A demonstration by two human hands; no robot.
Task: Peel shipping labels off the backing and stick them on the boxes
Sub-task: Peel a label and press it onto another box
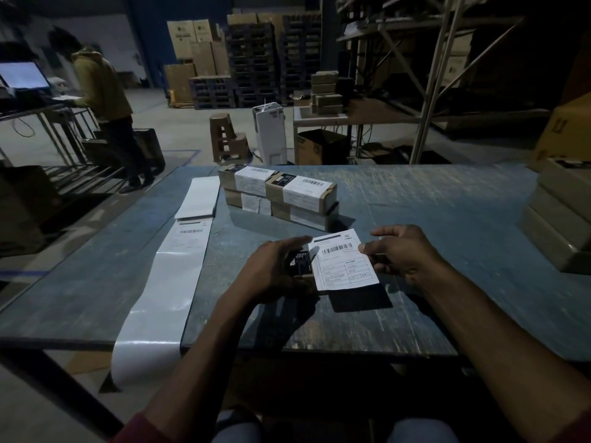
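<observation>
Over the counter (415, 219), his left hand (271, 270) grips a box (300, 263) while right-hand (403, 254) fingers pinch the label (345, 263).

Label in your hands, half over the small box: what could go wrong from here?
1. The label is tilted against the box and hangs well past its right side, so it may go on crooked or creased.
2. The right hand has only a fingertip grip on the label's right edge; the free sticky sheet may fold onto itself.
3. The left hand covers most of the box, so lining up is hard to judge.
</observation>
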